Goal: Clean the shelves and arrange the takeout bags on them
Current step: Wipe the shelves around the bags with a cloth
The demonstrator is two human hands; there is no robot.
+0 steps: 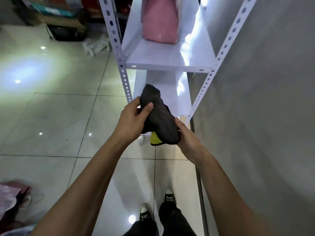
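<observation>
White metal shelves on glossy tiled floor, grey wall alongside.

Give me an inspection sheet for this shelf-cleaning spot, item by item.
Surface: white metal shelf on a perforated-post rack; a lower white shelf below it looks bare.
Job's things: pink takeout bag standing on the upper shelf; dark cleaning cloth with a yellow underside held in front of the rack.
Clutter: crumpled white plastic on the floor left of the rack; pink bags at lower left.
Grippers: left hand and right hand both grip the cloth.
Cables: nothing seen.
Surroundings: glossy tiled floor, grey wall at right, stacked boxes at upper left.
</observation>
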